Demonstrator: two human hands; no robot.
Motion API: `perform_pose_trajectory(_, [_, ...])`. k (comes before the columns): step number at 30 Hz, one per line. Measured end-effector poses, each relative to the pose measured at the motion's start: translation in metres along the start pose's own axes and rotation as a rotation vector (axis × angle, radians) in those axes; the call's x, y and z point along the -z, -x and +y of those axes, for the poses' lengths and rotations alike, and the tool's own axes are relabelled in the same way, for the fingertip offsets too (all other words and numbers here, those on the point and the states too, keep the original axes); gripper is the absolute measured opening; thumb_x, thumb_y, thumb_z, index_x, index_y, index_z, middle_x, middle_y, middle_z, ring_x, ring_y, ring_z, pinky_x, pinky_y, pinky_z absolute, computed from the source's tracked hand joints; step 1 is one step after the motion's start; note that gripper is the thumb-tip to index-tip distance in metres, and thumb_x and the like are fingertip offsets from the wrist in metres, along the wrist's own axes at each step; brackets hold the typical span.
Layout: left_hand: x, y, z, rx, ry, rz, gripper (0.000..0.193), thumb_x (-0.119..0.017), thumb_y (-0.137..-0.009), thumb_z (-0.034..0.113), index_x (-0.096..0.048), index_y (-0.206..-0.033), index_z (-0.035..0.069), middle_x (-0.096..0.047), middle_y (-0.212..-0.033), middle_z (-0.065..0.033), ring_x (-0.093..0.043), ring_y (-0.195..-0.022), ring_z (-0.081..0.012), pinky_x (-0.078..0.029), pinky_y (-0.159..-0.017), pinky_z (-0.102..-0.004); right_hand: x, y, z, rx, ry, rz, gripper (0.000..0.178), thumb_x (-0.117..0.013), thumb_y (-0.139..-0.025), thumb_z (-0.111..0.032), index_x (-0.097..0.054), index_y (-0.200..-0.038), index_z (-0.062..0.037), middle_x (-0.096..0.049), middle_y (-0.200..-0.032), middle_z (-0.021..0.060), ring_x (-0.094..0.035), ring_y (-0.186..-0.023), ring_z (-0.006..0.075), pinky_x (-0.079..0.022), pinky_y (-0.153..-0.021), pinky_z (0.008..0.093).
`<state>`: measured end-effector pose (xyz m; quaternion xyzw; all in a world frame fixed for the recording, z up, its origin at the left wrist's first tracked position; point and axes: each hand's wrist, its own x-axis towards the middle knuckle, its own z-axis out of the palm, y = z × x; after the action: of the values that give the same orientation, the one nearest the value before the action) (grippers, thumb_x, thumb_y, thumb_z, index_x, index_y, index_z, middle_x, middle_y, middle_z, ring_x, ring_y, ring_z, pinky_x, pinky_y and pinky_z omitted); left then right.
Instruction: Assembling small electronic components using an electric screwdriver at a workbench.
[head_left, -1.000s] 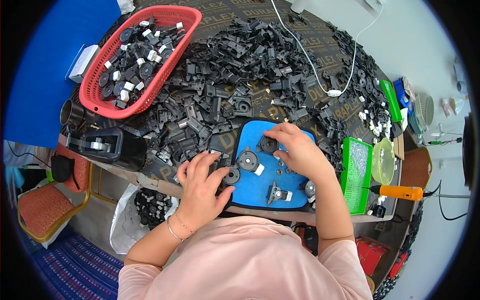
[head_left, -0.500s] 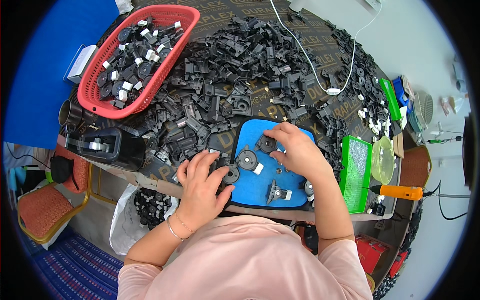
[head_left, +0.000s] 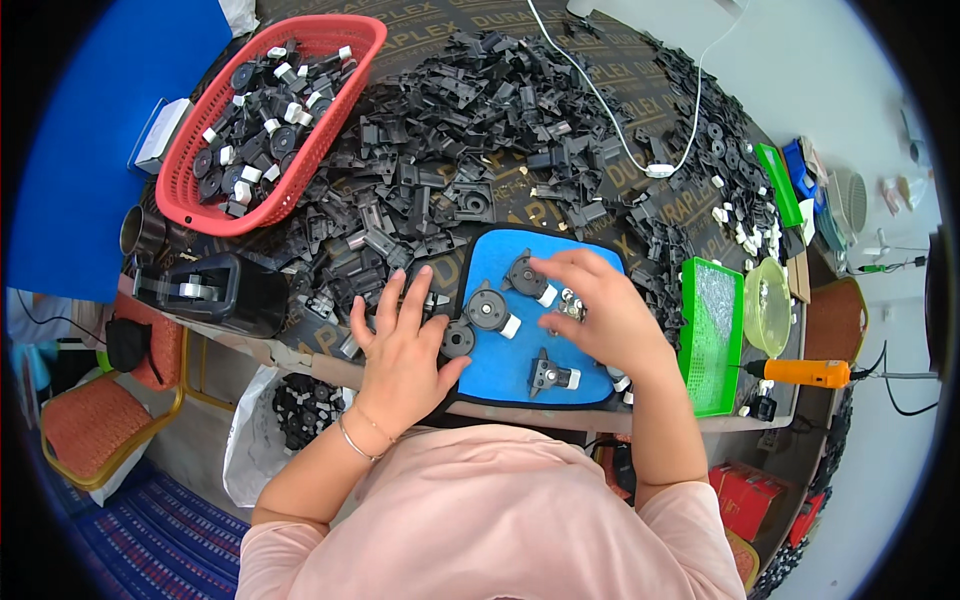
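Note:
A blue mat (head_left: 500,365) lies on the table edge in front of me. On it sit three black round plastic parts with white clips (head_left: 489,312), (head_left: 525,275), (head_left: 552,375). My left hand (head_left: 400,350) rests flat at the mat's left edge, fingers spread, its thumb against a small black round part (head_left: 457,340). My right hand (head_left: 600,310) hovers over the mat's right half, fingers curled around small metal pieces (head_left: 570,303); I cannot tell whether it grips them.
A big heap of black plastic parts (head_left: 470,130) covers the table. A red basket (head_left: 270,120) with assembled parts stands far left. A green tray (head_left: 712,335), an orange screwdriver (head_left: 800,372), a black tape dispenser (head_left: 210,290) and a white cable (head_left: 640,150) lie around.
My left hand has opened and spread flat at the mat's left edge. My right hand slid slightly right, toward the metal pieces.

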<state>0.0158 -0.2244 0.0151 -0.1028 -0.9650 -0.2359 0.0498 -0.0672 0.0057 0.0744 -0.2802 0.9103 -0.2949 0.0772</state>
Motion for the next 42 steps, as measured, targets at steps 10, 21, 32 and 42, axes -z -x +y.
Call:
perform_pose_trajectory(10, [0.029, 0.005, 0.027, -0.131, 0.201, 0.119, 0.045, -0.080, -0.058, 0.022, -0.064, -0.096, 0.004, -0.052, -0.128, -0.0155, -0.047, -0.118, -0.0328, -0.031, -0.100, -0.0477, -0.006, 0.045, -0.023, 0.059, -0.112, 0.058, 0.053, -0.081, -0.066, -0.015, -0.062, -0.116, -0.0090, -0.060, -0.102, 0.0100, -0.062, -0.088, 0.0262, -0.052, -0.077, 0.0350])
perform_pose_trajectory(21, [-0.010, 0.007, 0.054, 0.410, 1.295, -0.447, 0.030, -0.072, -0.080, 0.003, -0.059, -0.106, 0.000, -0.059, -0.106, -0.0064, -0.062, -0.078, -0.0086, -0.052, -0.070, -0.0220, -0.035, 0.092, -0.026, 0.058, -0.094, 0.284, 0.057, -0.082, -0.059, -0.013, -0.062, -0.112, -0.0063, -0.060, -0.100, 0.0107, -0.062, -0.088, 0.0284, -0.053, -0.073, 0.0344])
perform_pose_trajectory(32, [-0.010, 0.019, 0.056, -0.034, 0.663, -0.074, 0.027, -0.070, -0.076, 0.006, -0.062, -0.100, 0.000, -0.062, -0.099, -0.0128, -0.064, -0.085, -0.0245, -0.051, -0.072, -0.0317, -0.040, 0.101, -0.009, -0.148, 0.095, 0.132, 0.051, -0.079, -0.067, -0.027, -0.064, -0.112, -0.0090, -0.058, -0.095, 0.0059, -0.054, -0.092, 0.0245, -0.039, -0.080, 0.0382])
perform_pose_trajectory(42, [-0.016, 0.020, 0.058, -0.118, 0.583, -0.076, 0.026, -0.071, -0.075, 0.006, -0.061, -0.098, -0.002, -0.062, -0.099, -0.0146, -0.061, -0.091, -0.0308, -0.051, -0.078, -0.0350, -0.044, 0.100, -0.008, -0.197, 0.149, 0.125, 0.052, -0.080, -0.067, -0.028, -0.065, -0.112, -0.0089, -0.058, -0.094, 0.0051, -0.055, -0.092, 0.0239, -0.038, -0.079, 0.0382])
